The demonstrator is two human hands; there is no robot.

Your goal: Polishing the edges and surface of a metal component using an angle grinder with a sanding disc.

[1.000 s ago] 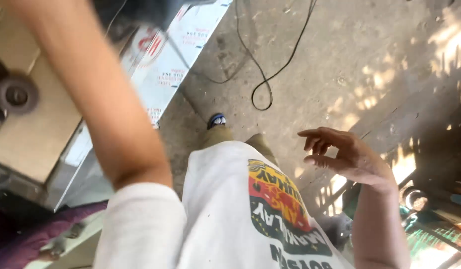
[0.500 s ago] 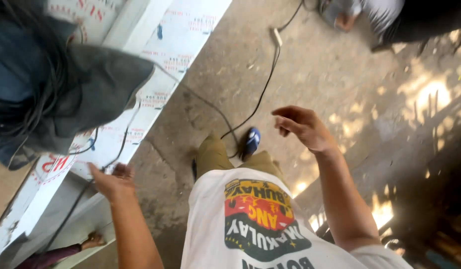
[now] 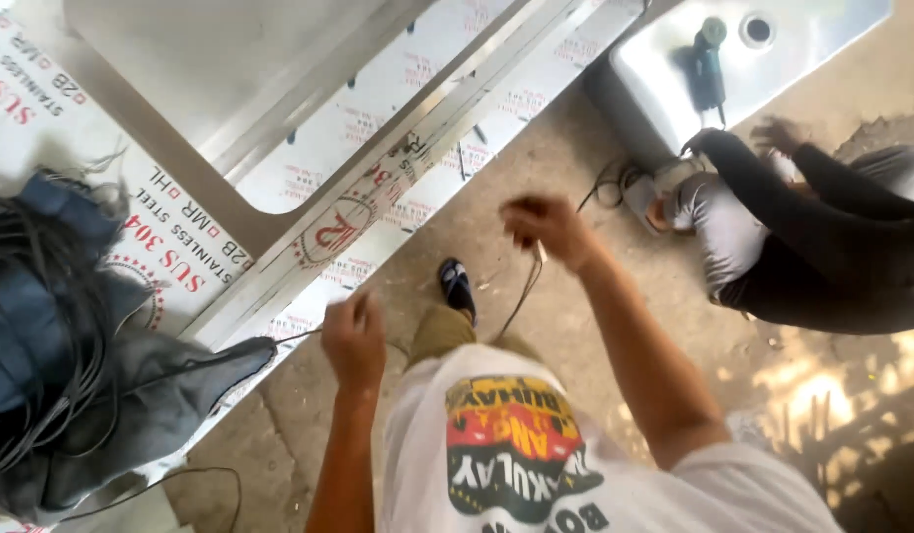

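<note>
Left hand fingers clamped on one thin cable; right hand fingers pinch the same cable higher up, one shoe between, two steel sinks beyond

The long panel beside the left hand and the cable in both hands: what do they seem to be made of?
The panel looks like sheet metal, probably steel: dull grey sheen, folded edges, white printed protective film. The cable, held by the left hand and right hand, looks like dark plastic- or rubber-coated wire: thin and bending.
</note>
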